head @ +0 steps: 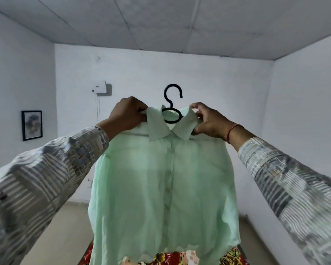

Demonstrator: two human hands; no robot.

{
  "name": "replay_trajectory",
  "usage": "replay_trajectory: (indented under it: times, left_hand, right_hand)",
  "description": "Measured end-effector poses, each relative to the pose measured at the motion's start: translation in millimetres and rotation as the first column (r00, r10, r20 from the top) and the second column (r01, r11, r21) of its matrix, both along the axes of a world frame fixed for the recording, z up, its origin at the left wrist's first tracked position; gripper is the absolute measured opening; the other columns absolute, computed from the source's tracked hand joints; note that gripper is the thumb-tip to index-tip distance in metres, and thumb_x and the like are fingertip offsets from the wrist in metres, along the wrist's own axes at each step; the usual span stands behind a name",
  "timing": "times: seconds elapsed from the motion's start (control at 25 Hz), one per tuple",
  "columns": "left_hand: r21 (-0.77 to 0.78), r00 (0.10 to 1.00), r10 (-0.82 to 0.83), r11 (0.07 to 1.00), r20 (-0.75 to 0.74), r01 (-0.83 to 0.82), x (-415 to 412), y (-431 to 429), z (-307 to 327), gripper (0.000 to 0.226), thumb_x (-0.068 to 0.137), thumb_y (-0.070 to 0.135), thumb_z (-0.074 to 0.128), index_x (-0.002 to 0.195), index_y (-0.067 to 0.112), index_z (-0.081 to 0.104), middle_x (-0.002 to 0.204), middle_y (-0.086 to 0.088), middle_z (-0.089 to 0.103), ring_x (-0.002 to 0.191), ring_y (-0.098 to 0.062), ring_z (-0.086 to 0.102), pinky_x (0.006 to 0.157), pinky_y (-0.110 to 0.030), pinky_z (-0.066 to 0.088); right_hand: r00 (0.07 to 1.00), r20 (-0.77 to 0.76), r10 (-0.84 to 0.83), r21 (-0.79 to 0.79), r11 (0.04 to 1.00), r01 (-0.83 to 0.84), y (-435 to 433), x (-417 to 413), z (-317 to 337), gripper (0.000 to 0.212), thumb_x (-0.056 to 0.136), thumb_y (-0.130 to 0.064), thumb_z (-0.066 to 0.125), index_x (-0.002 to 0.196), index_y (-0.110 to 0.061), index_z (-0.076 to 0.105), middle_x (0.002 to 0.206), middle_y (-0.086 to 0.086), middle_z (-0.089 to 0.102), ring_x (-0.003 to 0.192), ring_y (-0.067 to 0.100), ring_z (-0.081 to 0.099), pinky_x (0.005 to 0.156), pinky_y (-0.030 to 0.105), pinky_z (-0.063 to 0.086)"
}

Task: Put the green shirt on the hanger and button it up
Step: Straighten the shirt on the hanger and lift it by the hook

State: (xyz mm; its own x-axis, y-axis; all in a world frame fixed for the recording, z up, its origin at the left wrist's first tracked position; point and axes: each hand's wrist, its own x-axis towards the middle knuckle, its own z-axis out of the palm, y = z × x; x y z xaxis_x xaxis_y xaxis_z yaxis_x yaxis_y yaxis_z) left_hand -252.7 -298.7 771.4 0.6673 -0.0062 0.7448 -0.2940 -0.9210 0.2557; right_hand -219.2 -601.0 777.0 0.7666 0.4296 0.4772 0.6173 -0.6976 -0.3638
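Green shirt [164, 178] hangs straight down between hands. Left hand [127, 113], right hand [208, 121] pinch collar sides. Hanger [172, 104] hook up, middle.

Sheer cloth shirt [161, 178], glossy hanger [172, 104]

1 green shirt [164, 178], 1 hanger [172, 104] (black), 2 hands, 1 framed picture [32, 125]

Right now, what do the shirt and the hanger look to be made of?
The shirt: thin, matte, light-green woven cloth, likely; light glows through it and it hangs in soft folds. The hanger: probably black plastic, smooth with a slight sheen on the hook; coated metal is possible.
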Motion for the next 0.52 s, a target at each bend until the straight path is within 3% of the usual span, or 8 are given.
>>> replay_trajectory:
  times: [0.04, 0.12, 0.2, 0.24, 0.32, 0.36, 0.44, 0.52]
  left_hand:
    - [-0.015, 1.000, 0.004, 1.000, 0.019, -0.004, -3.0, 2.0, 7.2, 0.021, 0.082, 0.026, 0.083, 0.079, 0.008, 0.073, 0.069, -0.015, 0.066, 0.067, -0.034, 0.057, 0.061, -0.039, 0.050]
    - [-0.049, 0.997, -0.073, 0.996, -0.030, 0.072, -12.4, 4.1, 19.6, 0.014, 0.080, 0.025, 0.087, 0.087, 0.018, 0.078, 0.081, -0.008, 0.075, 0.080, -0.032, 0.070, 0.071, -0.038, 0.056]
    - [-0.054, 0.938, -0.221, 0.975, -0.269, 0.214, -24.3, -1.9, 29.1, 0.032, 0.074, 0.025, 0.096, 0.099, 0.025, 0.077, 0.092, 0.002, 0.079, 0.083, -0.018, 0.071, 0.077, -0.033, 0.057]
    - [-0.028, 0.905, -0.234, 0.970, -0.356, 0.240, -25.9, -4.1, 31.8, 0.036, 0.072, 0.027, 0.098, 0.101, 0.023, 0.076, 0.091, 0.005, 0.078, 0.080, -0.013, 0.069, 0.075, -0.030, 0.056]
    - [0.017, 0.938, -0.181, 0.981, -0.294, 0.195, -22.6, -4.2, 40.5, 0.030, 0.076, 0.026, 0.094, 0.098, 0.014, 0.077, 0.085, 0.003, 0.073, 0.077, -0.014, 0.065, 0.066, -0.028, 0.051]
    - [0.008, 0.965, -0.157, 0.987, -0.212, 0.163, -21.6, -3.1, 45.0, 0.028, 0.078, 0.025, 0.091, 0.097, 0.011, 0.078, 0.085, 0.000, 0.071, 0.078, -0.018, 0.064, 0.064, -0.029, 0.048]
    - [0.029, 0.991, -0.123, 0.992, -0.062, 0.125, -20.7, 5.2, 52.0, 0.029, 0.077, 0.022, 0.090, 0.104, 0.015, 0.081, 0.089, -0.001, 0.073, 0.088, -0.023, 0.070, 0.068, -0.030, 0.046]
    - [0.049, 0.987, -0.163, 0.985, -0.018, 0.163, -18.2, 20.7, 57.3, 0.046, 0.075, 0.019, 0.092, 0.119, 0.023, 0.080, 0.100, 0.003, 0.077, 0.102, -0.025, 0.073, 0.078, -0.028, 0.047]
  right_hand:
    - [1.000, 0.007, -0.013, -0.024, 1.000, 0.013, 0.1, -2.8, 5.9, 0.083, 0.072, -0.017, 0.089, 0.145, -0.025, 0.050, 0.122, 0.000, 0.068, 0.107, 0.020, 0.066, 0.088, 0.028, 0.048]
    - [0.992, 0.107, -0.067, -0.069, 0.995, 0.075, 10.3, -7.0, 12.5, 0.055, 0.080, -0.012, 0.080, 0.131, -0.021, 0.063, 0.119, 0.003, 0.072, 0.108, 0.022, 0.066, 0.086, 0.025, 0.045]
    - [0.971, 0.214, -0.109, 0.024, 0.994, 0.106, 26.7, -13.1, 15.6, 0.031, 0.084, -0.006, 0.067, 0.110, -0.021, 0.075, 0.107, 0.005, 0.077, 0.103, 0.025, 0.070, 0.081, 0.023, 0.045]
    - [0.958, 0.258, -0.122, 0.082, 0.991, 0.104, 34.7, -15.1, 15.6, 0.026, 0.084, -0.008, 0.066, 0.103, -0.022, 0.077, 0.100, 0.005, 0.078, 0.098, 0.025, 0.071, 0.078, 0.023, 0.046]
    - [0.945, 0.310, -0.105, 0.137, 0.988, 0.065, 48.1, -19.5, 18.1, 0.016, 0.084, -0.014, 0.072, 0.098, -0.022, 0.075, 0.092, 0.002, 0.077, 0.092, 0.025, 0.071, 0.074, 0.025, 0.047]
    - [0.951, 0.300, -0.077, 0.132, 0.991, 0.038, 52.3, -20.6, 20.6, 0.020, 0.084, -0.017, 0.076, 0.103, -0.022, 0.073, 0.094, 0.002, 0.076, 0.093, 0.024, 0.071, 0.075, 0.025, 0.048]
    - [0.981, 0.195, -0.015, 0.099, 0.995, -0.005, 59.3, -22.6, 28.5, 0.057, 0.077, -0.020, 0.087, 0.128, -0.027, 0.063, 0.110, 0.000, 0.074, 0.101, 0.020, 0.070, 0.085, 0.026, 0.051]
    - [0.991, 0.130, -0.037, 0.075, 0.997, 0.028, 64.6, -21.9, 38.0, 0.088, 0.072, -0.020, 0.090, 0.147, -0.034, 0.047, 0.125, -0.001, 0.071, 0.110, 0.020, 0.069, 0.096, 0.029, 0.053]
